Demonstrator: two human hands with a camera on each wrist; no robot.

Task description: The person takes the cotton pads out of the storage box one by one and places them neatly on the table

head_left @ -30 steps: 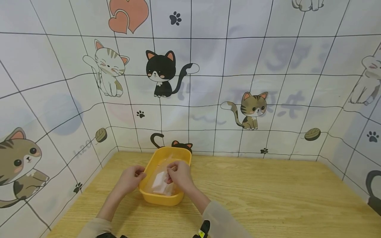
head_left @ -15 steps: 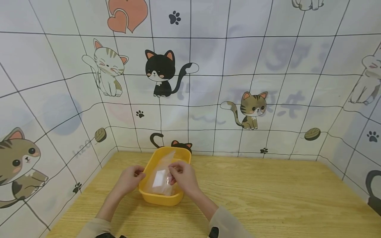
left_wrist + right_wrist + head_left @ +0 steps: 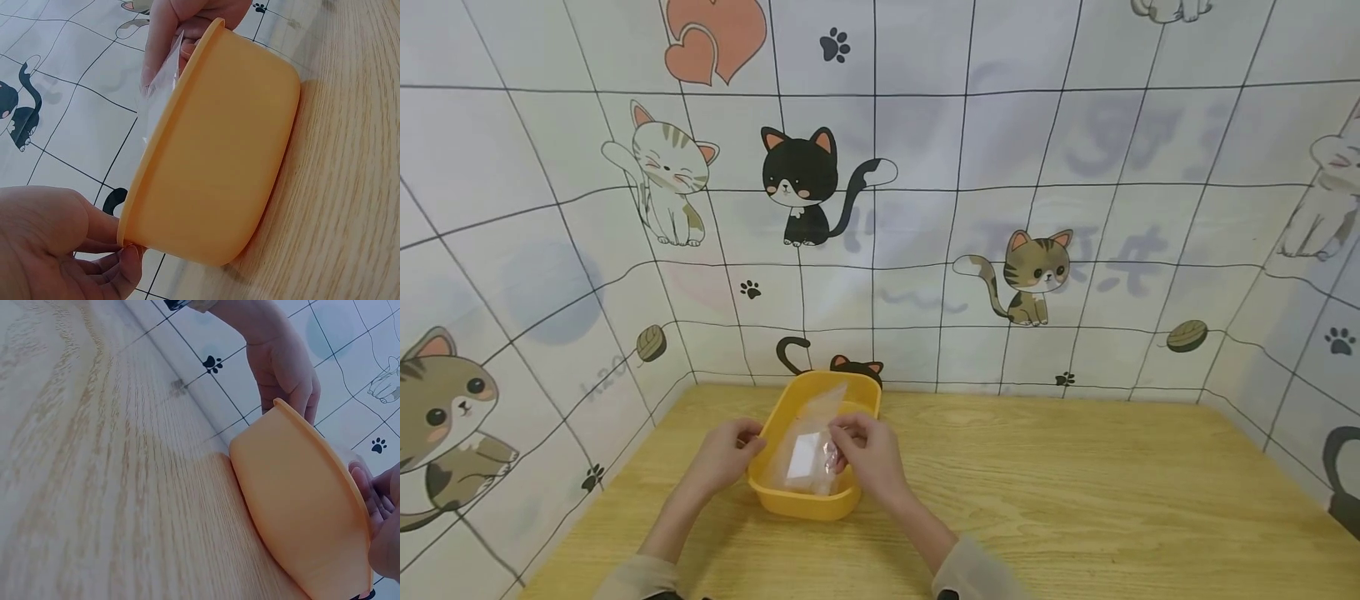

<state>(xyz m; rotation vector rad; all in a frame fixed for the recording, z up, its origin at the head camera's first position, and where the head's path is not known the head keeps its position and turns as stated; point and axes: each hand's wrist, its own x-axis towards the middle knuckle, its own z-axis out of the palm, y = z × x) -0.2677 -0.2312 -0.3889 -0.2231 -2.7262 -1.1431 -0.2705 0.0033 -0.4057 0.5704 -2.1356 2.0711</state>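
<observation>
A yellow plastic basin (image 3: 805,506) stands on the wooden table, longer than it is wide, its far end close to the back wall. My left hand (image 3: 724,454) pinches the basin's left rim between thumb and fingers, which the left wrist view shows closely. Inside lies a clear plastic bag (image 3: 823,406) with a white rectangular patch on it. Over the basin's right side, my right hand (image 3: 872,454) pinches the bag's right edge with thumb and forefinger. In the right wrist view the basin's wall (image 3: 294,494) hides most of the bag.
The wooden tabletop (image 3: 1060,483) stretches to the right of the basin. A white wall covering (image 3: 925,225) with a black grid and cartoon cats encloses the back and both sides. At the far right edge a dark curved shape (image 3: 1343,483) shows.
My right hand has shifted slightly right, drawing the bag's edge along, and more of the bag lies spread toward the basin's far end. My left hand stays on the rim.
</observation>
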